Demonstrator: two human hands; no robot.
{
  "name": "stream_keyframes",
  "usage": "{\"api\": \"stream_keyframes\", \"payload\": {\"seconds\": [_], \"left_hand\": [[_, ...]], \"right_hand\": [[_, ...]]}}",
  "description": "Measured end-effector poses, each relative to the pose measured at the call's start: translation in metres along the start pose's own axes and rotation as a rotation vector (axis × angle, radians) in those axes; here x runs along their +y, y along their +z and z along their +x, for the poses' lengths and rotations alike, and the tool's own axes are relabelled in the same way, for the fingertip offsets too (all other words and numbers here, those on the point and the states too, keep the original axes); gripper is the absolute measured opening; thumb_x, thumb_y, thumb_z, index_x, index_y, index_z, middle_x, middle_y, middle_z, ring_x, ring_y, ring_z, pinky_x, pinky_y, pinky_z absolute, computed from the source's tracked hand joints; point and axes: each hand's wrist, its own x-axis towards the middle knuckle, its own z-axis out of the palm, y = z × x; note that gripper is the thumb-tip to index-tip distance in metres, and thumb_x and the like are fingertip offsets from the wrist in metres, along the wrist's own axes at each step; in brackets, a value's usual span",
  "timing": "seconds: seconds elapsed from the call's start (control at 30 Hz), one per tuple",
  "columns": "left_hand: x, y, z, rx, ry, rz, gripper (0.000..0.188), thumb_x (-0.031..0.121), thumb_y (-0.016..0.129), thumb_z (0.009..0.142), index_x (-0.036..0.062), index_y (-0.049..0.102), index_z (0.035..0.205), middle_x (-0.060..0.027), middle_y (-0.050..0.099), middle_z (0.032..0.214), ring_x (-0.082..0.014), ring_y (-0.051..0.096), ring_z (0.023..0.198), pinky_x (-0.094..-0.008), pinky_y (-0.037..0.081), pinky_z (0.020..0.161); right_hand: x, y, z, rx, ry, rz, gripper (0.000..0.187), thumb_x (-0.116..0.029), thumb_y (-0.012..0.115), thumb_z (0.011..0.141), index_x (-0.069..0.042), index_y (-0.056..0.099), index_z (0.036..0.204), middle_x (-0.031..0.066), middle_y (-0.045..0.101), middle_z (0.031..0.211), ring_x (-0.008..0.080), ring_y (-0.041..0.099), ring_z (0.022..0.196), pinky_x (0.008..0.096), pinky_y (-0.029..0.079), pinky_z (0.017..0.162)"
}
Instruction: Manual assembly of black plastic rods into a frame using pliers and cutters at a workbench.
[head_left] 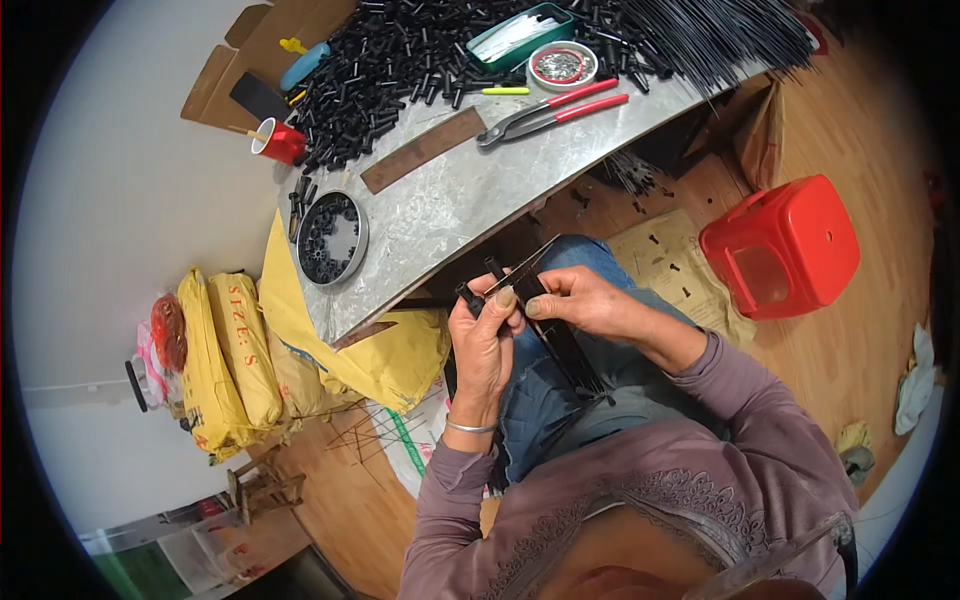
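My left hand (482,345) is closed, with a short black tube (468,297) between thumb and fingers. My right hand (590,303) is next to it over my lap, thumb and forefinger pinched on slender black rods (565,350) that run down across my jeans. A thin, pointed dark piece (530,262) sticks out between the hands toward the upper right; its exact kind is unclear. Another black tube end (492,265) shows just beyond the left fingertips.
The metal table (430,215) ahead holds a heap of black tubes (400,60), red-handled pincers (550,115), a flat metal bar (422,150), a round tin (333,237) of small black parts and long black rods (720,40). A red stool (785,245) stands right; yellow sacks (235,350) lie left.
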Motion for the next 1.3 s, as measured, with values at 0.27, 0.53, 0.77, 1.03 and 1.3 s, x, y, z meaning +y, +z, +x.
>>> {"api": "stream_keyframes", "payload": {"seconds": [0.27, 0.53, 0.77, 1.03, 1.3], "left_hand": [[-0.004, 0.001, 0.0, -0.003, -0.005, -0.058, 0.025, 0.01, 0.066, 0.087, 0.0037, 0.059, 0.11, -0.0002, 0.056, 0.077, -0.0088, 0.049, 0.062, -0.0213, 0.036, 0.054], [-0.002, 0.004, -0.007, -0.002, 0.046, -0.041, 0.025, 0.011, 0.066, 0.086, 0.0038, 0.059, 0.108, -0.0009, 0.056, 0.078, -0.0081, 0.048, 0.063, -0.0208, 0.037, 0.054], [0.001, -0.001, -0.014, -0.027, -0.009, -0.088, 0.027, 0.014, 0.068, 0.086, 0.004, 0.058, 0.109, -0.0014, 0.059, 0.081, -0.0082, 0.05, 0.062, -0.0201, 0.038, 0.053], [-0.003, 0.008, -0.019, 0.019, 0.133, 0.131, 0.028, 0.014, 0.069, 0.085, 0.0055, 0.058, 0.11, -0.0013, 0.059, 0.082, -0.0076, 0.052, 0.061, -0.019, 0.04, 0.053], [-0.002, 0.004, -0.021, -0.06, 0.061, 0.013, 0.029, 0.013, 0.07, 0.084, 0.0064, 0.056, 0.108, -0.0008, 0.059, 0.082, -0.007, 0.051, 0.061, -0.0187, 0.04, 0.053]], "right_hand": [[-0.013, 0.016, -0.01, 0.095, -0.104, 0.011, 0.021, -0.024, 0.066, 0.087, -0.003, 0.061, 0.083, -0.0046, 0.055, 0.067, 0.0037, 0.05, 0.063, 0.0226, 0.041, 0.054], [0.004, 0.015, -0.006, 0.149, -0.066, -0.063, 0.023, -0.025, 0.067, 0.086, -0.004, 0.063, 0.078, -0.0039, 0.056, 0.067, 0.004, 0.046, 0.062, 0.0233, 0.037, 0.053], [-0.017, 0.011, -0.012, -0.046, 0.093, 0.061, 0.023, -0.031, 0.067, 0.087, -0.01, 0.061, 0.081, -0.0054, 0.055, 0.064, 0.0032, 0.047, 0.049, 0.0204, 0.035, 0.041], [-0.018, 0.015, -0.015, 0.068, 0.068, -0.027, 0.026, -0.034, 0.069, 0.085, -0.011, 0.06, 0.078, -0.0054, 0.053, 0.063, 0.0036, 0.044, 0.048, 0.0198, 0.031, 0.04], [-0.007, 0.006, -0.012, -0.122, 0.218, 0.213, 0.028, -0.037, 0.072, 0.082, -0.01, 0.064, 0.086, -0.0052, 0.061, 0.071, 0.0031, 0.049, 0.053, 0.0197, 0.035, 0.045]]}}
